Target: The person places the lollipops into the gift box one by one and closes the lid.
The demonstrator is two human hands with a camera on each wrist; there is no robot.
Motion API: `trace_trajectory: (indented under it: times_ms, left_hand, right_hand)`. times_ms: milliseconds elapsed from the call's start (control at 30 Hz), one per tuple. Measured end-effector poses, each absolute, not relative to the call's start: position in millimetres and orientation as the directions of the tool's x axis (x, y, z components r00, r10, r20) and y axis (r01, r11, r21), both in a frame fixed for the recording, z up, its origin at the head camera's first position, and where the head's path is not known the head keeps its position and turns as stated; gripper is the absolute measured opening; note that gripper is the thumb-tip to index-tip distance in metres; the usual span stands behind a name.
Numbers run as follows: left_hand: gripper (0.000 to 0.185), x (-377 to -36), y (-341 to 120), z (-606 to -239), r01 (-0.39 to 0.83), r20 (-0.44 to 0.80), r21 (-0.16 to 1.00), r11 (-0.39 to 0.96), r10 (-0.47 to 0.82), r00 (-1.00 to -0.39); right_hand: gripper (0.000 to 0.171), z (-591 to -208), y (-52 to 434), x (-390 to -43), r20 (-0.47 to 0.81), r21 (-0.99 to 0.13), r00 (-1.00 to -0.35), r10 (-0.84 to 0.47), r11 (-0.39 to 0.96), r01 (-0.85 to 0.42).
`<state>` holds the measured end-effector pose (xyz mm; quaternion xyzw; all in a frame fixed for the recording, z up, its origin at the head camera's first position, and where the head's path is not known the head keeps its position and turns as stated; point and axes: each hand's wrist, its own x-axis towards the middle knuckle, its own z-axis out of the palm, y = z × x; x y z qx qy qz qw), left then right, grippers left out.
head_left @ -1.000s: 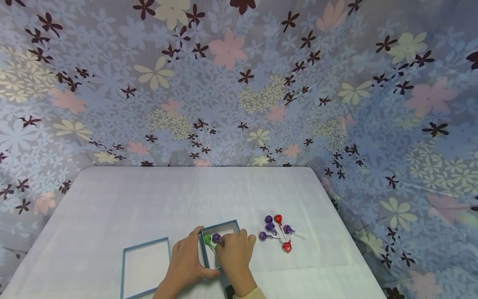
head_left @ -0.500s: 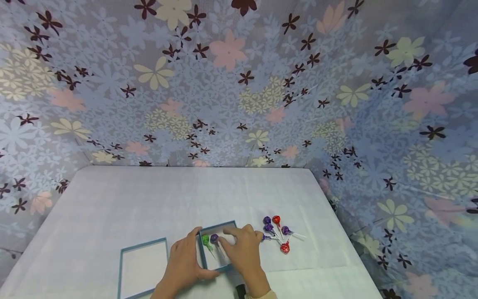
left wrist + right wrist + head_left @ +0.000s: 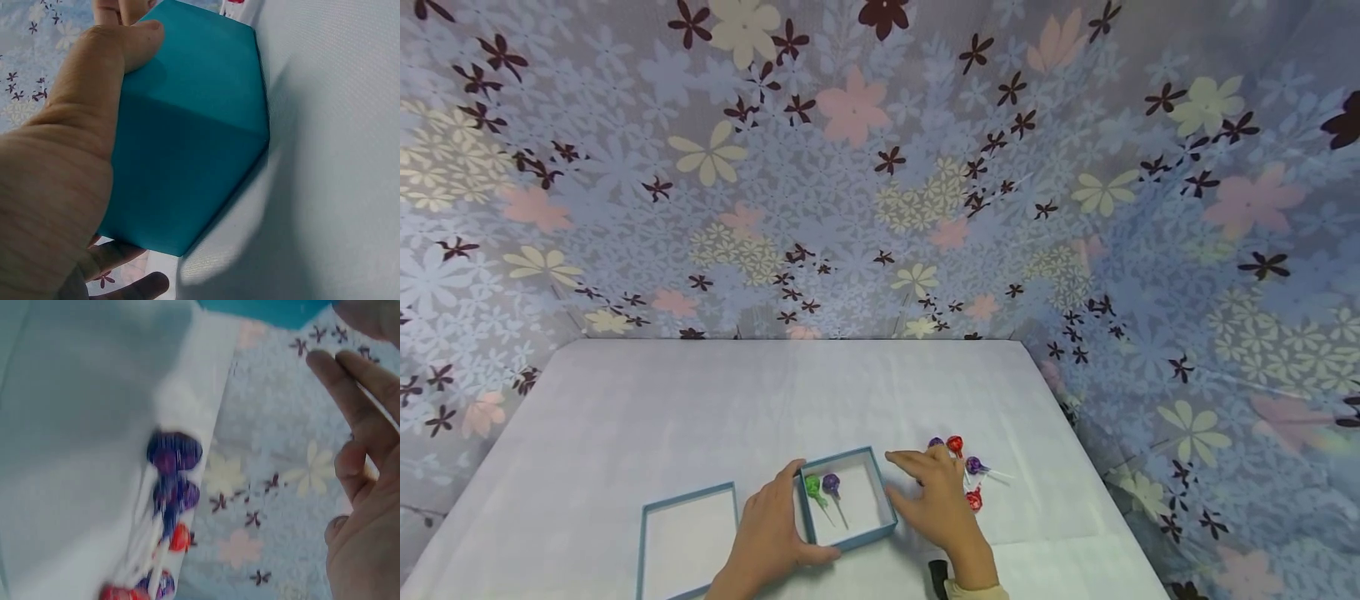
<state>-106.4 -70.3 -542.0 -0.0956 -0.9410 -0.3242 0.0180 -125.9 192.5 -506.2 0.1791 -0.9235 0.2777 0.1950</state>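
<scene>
On the white table, head view:
Left hand (image 3: 770, 533): grips the near left corner of the teal box (image 3: 882, 507), thumb curled along its near wall, fingers against the left wall.
Teal box: open-topped, standing near the front edge of the table (image 3: 700, 400), between the lid and the loose lollipops.
Box contents: a green lollipop (image 3: 812, 485) and a purple lollipop (image 3: 831, 483) side by side, sticks pointing toward the person.
Right hand (image 3: 936, 504): fingers spread and relaxed, holding nothing, just right of the box and over the loose lollipops (image 3: 973, 467).
Loose lollipops: red and purple, clustered on the table, partly hidden by the hand.
Box lid (image 3: 688, 542): lying open side up, left of the left hand.

Left wrist view:
Left hand (image 3: 56, 181): thumb pressed on one teal wall (image 3: 194, 125), fingertips showing under the box's far side.

Right wrist view:
Right hand (image 3: 369, 506): fingers (image 3: 359, 403) extended and apart, empty.
Loose lollipops (image 3: 172, 487): blurred, heads bunched together at the table's edge in this view, well clear of the fingers.
</scene>
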Motion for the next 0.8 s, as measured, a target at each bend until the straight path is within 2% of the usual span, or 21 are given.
trace_trajectory:
  times_ms: [200, 567, 800]
  left_hand:
    - [0.134, -108, -71, -544, 0.191, 0.091, 0.625, 0.757, 0.172, -0.981]
    - [0.134, -109, -69, -544, 0.184, 0.09, 0.64, 0.746, 0.165, -0.982]
    - [0.135, -107, -67, -544, 0.155, 0.05, 0.645, 0.748, 0.161, -0.986]
  right_hand:
    - [0.047, -503, 220, -124, 0.403, -0.466, -0.9, -0.165, 0.81, -0.357]
    - [0.044, -504, 277, -118, 0.152, -0.407, -0.987, 0.05, 0.913, -0.016]
    - [0.051, -515, 287, -117, 0.077, -0.398, -0.995, 0.07, 0.917, 0.033]
